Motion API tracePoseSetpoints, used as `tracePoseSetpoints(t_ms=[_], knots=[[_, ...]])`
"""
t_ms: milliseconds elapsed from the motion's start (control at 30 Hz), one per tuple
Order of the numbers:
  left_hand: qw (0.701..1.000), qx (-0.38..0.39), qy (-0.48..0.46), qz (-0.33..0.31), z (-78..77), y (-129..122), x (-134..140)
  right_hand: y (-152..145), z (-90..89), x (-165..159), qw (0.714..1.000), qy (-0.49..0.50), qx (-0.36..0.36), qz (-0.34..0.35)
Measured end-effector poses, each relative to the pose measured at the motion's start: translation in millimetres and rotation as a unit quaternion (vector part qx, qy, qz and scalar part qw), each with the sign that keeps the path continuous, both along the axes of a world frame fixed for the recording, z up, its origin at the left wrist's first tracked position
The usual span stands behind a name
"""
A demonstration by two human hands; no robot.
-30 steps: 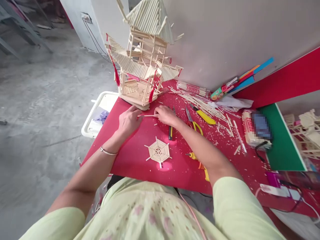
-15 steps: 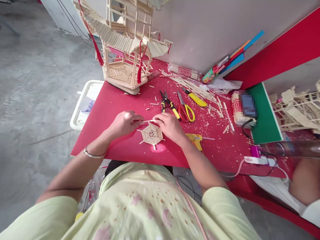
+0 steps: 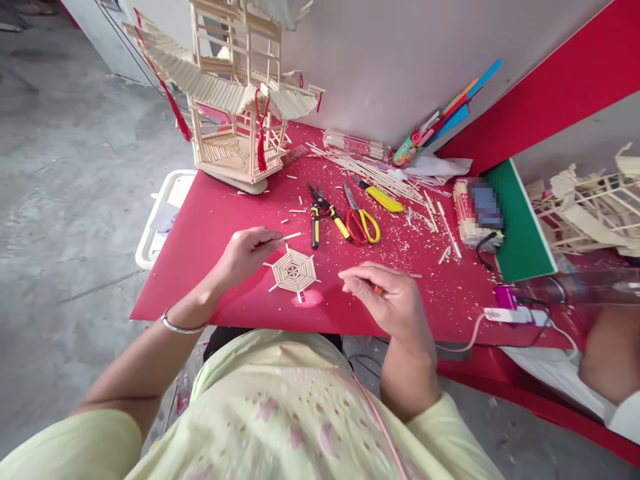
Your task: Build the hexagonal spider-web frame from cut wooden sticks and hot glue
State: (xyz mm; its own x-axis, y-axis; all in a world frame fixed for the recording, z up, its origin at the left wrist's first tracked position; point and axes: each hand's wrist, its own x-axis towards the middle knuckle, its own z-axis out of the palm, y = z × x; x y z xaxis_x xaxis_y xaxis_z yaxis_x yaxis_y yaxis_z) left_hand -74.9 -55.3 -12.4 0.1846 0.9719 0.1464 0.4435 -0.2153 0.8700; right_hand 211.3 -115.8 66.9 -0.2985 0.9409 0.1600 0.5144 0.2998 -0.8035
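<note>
My left hand [image 3: 250, 253] is closed, pinching a short wooden stick [image 3: 291, 236] between thumb and fingertips. The stick points right, just above the top spoke of a small hexagonal web [image 3: 294, 272] made of wooden sticks. This web lies flat on the red table, its spoke ends sticking out around it, with a pinkish bright spot by its lower edge. To the right, my right hand [image 3: 385, 297] hovers with loosely curled fingers, thumb and forefinger apart. Beneath it the glue gun is almost wholly covered; a glue stick [image 3: 415, 275] shows beyond the hand.
Pliers [image 3: 327, 213], scissors [image 3: 363, 217] and a yellow-handled cutter [image 3: 380, 195] lie ahead. A stick-built pavilion [image 3: 235, 147] with red tassels stands back left. Loose sticks [image 3: 370, 170] and scraps litter the red table [image 3: 200, 220]. A power strip [image 3: 515, 315] sits at right.
My right hand has let go of the stick and moved right, over the glue gun. The left hand keeps the stick above the web. The view has shifted slightly.
</note>
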Motion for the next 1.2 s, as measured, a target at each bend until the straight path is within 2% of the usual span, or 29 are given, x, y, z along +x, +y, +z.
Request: tracePoseSetpoints(t_ms=[67, 133, 200, 300, 433, 500, 600, 700, 800, 867, 933, 1067, 1200], knots=[[1.000, -0.018, -0.004, -0.014, 1.9, 11, 9, 11, 5.0, 8, 0.999, -0.033, 0.017, 0.001], [0.999, -0.032, -0.017, -0.032, 2.8, 22, 19, 32, -2.9, 12, 0.990, -0.131, 0.042, -0.028], [0.996, -0.046, -0.060, -0.037, 1.3, 33, 29, 58, -18.1, 16, 0.960, -0.267, 0.059, -0.066], [0.980, -0.095, -0.168, -0.036, -3.8, 43, 39, 96, -41.1, 25, 0.918, -0.375, 0.052, -0.118], [0.955, -0.133, -0.265, -0.016, -8.2, 47, 44, 133, -60.4, 39, 0.894, -0.426, -0.030, -0.133], [0.948, -0.140, -0.287, -0.001, -8.0, 47, 43, 148, -65.8, 45, 0.896, -0.424, -0.064, -0.118], [0.932, -0.146, -0.331, 0.028, -7.9, 49, 39, 165, -67.1, 51, 0.901, -0.414, -0.074, -0.108], [0.912, -0.149, -0.379, 0.055, -11.3, 55, 36, 167, -59.3, 50, 0.921, -0.362, -0.061, -0.129], [0.898, -0.155, -0.407, 0.065, -14.7, 61, 35, 147, -47.3, 37, 0.955, -0.264, -0.038, -0.131], [0.896, -0.150, -0.412, 0.062, -13.3, 64, 36, 129, -41.1, 23, 0.973, -0.209, -0.038, -0.091], [0.898, -0.144, -0.412, 0.046, -8.1, 67, 39, 113, -37.8, 9, 0.984, -0.174, -0.003, -0.040], [0.903, -0.134, -0.409, -0.002, 6.9, 70, 47, 101, -34.4, -8, 0.971, -0.216, 0.102, -0.006], [0.917, -0.116, -0.380, -0.029, 15.7, 72, 54, 105, -26.2, -9, 0.957, -0.276, 0.094, -0.006]])
